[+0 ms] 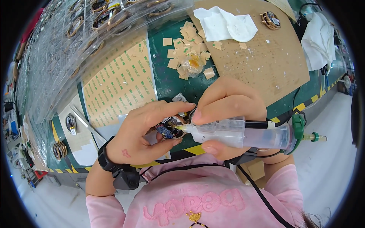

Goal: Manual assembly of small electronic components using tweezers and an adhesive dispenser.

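Note:
My left hand point(140, 131) grips a round watch case point(170, 129) between thumb and fingers; its back is off and a blue circuit board shows inside. Closed around a clear dispensing syringe point(224, 133) with white contents, my right hand point(234, 102) brings the syringe's yellowish needle tip to the inside of the case. A black stick with a pale end point(259, 124) lies along the syringe in the same hand. Behind the fingers, a small silvery part point(179, 97) is partly hidden.
Left of the hands lie tweezers point(86, 123), a watch module point(71, 123), stacked watch cases point(60, 150) and an adhesive sheet point(118, 83). Clear trays point(61, 57) fill the far left. Ahead are tan squares point(190, 41), cardboard point(262, 68), white cloths point(226, 24) and another watch case point(270, 20).

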The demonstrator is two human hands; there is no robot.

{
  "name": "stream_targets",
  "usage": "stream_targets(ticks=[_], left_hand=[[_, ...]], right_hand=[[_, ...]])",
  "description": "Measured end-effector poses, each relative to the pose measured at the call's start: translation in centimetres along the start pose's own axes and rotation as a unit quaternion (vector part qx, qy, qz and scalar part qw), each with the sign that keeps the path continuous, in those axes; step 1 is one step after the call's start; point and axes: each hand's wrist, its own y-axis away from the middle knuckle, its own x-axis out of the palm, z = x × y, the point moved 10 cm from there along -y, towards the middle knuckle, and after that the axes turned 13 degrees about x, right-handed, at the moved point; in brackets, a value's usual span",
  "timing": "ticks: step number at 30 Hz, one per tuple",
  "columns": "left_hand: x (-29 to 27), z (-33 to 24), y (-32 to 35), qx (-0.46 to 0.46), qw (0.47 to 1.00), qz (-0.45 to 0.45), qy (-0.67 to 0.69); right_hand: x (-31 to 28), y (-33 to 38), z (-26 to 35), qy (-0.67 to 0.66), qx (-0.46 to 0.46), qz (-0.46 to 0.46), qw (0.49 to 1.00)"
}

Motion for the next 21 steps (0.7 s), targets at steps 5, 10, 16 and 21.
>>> stream_targets(ticks=[5,10,16,21], left_hand=[[0.08,-0.15,-0.15,0.01,1.0,0.013,-0.013],[0.63,0.06,-0.24,0.002,0.999,0.036,-0.027],[0.71,-0.12,-0.06,0.01,0.998,0.037,-0.048],[0.77,-0.18,-0.23,0.018,0.998,0.035,-0.046]], right_hand=[[0.23,-0.14,-0.26,-0.002,0.017,0.006,1.0],[0.35,-0.17,-0.08,-0.024,0.013,0.001,1.0],[0.7,0.02,-0.17,-0.016,-0.017,0.002,1.0],[0.67,0.19,-0.3,-0.028,0.007,0.005,1.0]])
